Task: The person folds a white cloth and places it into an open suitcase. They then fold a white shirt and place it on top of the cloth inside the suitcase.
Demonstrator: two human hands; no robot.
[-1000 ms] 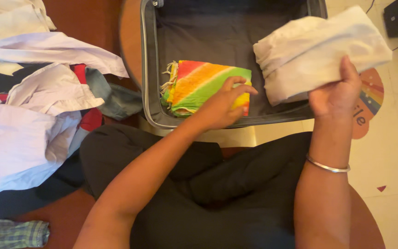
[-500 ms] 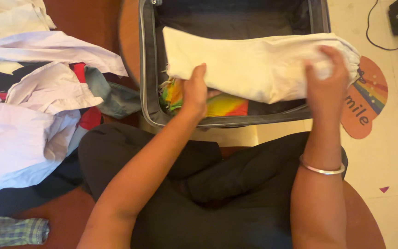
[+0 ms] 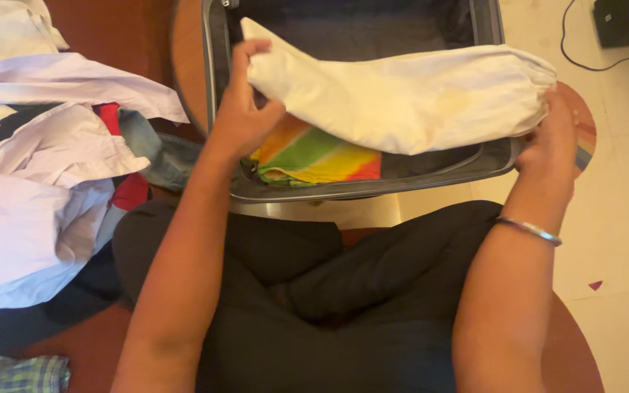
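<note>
- Lowest in the frame, our black-clad lap (image 3: 314,291).
- Our left hand (image 3: 245,109) and right hand (image 3: 551,149), fingers clamped on the ends of the folded cream cloth (image 3: 402,91), held mid-frame above the striped rainbow cloth (image 3: 318,156).
- Both lie over the open grey suitcase (image 3: 216,94); a pile of clothes (image 3: 45,167) at left.

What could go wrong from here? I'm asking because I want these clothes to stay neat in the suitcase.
The cream folded garment is held only at its ends by the left hand and right hand, so its middle may sag and unfold. Set down carelessly, it could rumple the striped cloth beneath. Its right end overhangs the suitcase rim and might catch there.
</note>
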